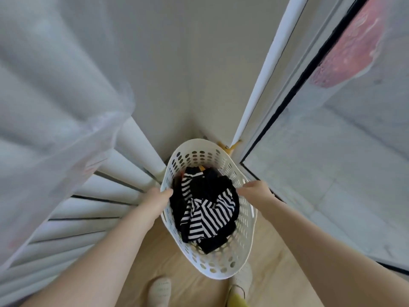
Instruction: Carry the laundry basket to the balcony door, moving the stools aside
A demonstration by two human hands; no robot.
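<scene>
A white perforated laundry basket (244, 231) is in the corner between the wall and the glass balcony door (327, 165). Black and black-and-white striped clothes (208, 209) fill it. My left hand (156, 197) grips the basket's left rim, thumb over the edge. On the right rim my right hand (256, 191) holds on, fingers curled inside. I cannot tell whether the basket rests on the floor or hangs just above it. No stools are in view.
A white ribbed radiator (93, 209) runs along the left, with a sheer white curtain (44, 107) over it. The door's white frame (263, 74) rises at the right. Light wood floor (177, 258) lies below, with my two socked feet (160, 291) at the bottom.
</scene>
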